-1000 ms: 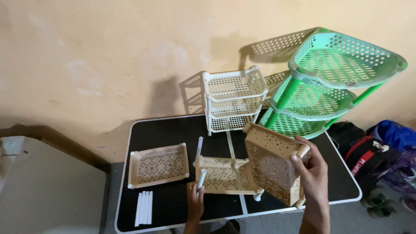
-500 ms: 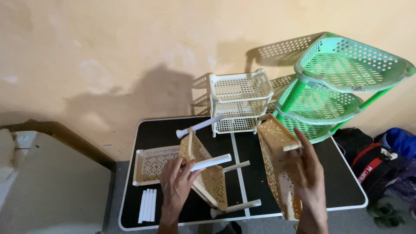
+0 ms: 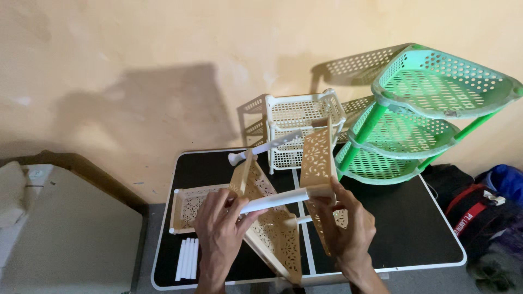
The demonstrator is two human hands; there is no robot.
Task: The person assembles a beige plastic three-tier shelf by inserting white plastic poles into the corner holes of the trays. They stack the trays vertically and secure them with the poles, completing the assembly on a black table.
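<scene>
— What's the setting?

— A peeling yellow wall behind a black folding table (image 3: 381,218). At the back stand a small white rack (image 3: 302,128) and a bigger green corner rack (image 3: 419,120). A third beige tray (image 3: 188,207) lies flat at the table's left, with a bundle of spare white rods (image 3: 186,259) in front of it.

— And the hands?

— Both are raised over the table's near edge. The left hand (image 3: 218,231) is clenched around a white rod (image 3: 275,202) fitted to a tilted beige tray (image 3: 269,228). The right hand (image 3: 343,223) grasps a second beige tray (image 3: 317,163) from below, holding it on edge.

— How does the rod lie?

— Nearly level, its long axis running left to right across the view. It leaves the left fist and points at the right hand; its free end sits at the lower corner of the upright tray, touching it or just beside it, I cannot tell which.

— Which hand is nearer that meeting point?

— The right; the rod's tip is just above its fingers. Another rod (image 3: 264,148) on the tilted tray points up and away toward the white rack.
</scene>
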